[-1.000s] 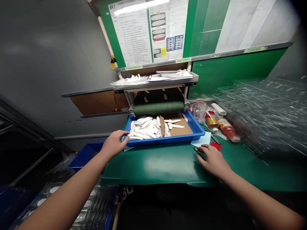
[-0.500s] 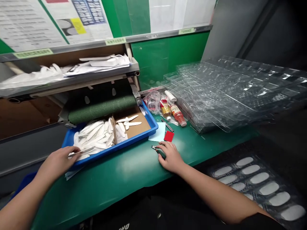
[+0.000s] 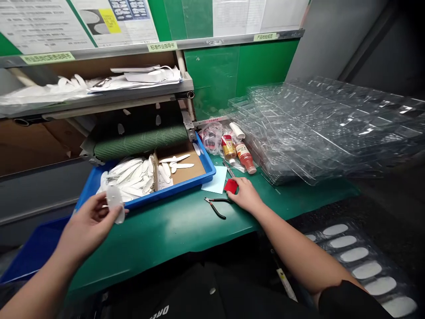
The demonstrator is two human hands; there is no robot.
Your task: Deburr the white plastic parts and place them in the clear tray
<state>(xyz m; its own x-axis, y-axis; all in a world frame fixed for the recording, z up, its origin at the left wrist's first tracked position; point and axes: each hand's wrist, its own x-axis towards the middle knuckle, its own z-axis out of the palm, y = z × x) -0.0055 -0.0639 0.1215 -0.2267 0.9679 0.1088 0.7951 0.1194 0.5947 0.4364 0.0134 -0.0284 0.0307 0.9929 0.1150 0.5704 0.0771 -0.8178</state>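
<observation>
My left hand (image 3: 88, 226) holds a white oval plastic piece (image 3: 114, 202) up in front of the blue tray (image 3: 186, 181), fingers closed on its edges. Many more white pieces (image 3: 133, 177) lie heaped in the tray's left half, with a few on cardboard in the right half. My right hand (image 3: 245, 195) rests on the green table (image 3: 172, 230) with its fingers on a small red pad (image 3: 230, 185). Small black-handled pliers (image 3: 215, 205) lie on the table just left of that hand.
A green ribbed conveyor roller (image 3: 139, 144) feeds into the tray from behind. Small bottles (image 3: 237, 153) and a plastic bag stand right of the tray. Clear blister trays (image 3: 318, 128) are stacked at the right. A filled blister tray (image 3: 358, 261) sits lower right, a blue bin (image 3: 33, 252) lower left.
My left hand has lifted a white piece out of the tray toward me. My right hand has left the pliers and moved up-right onto the red pad.
</observation>
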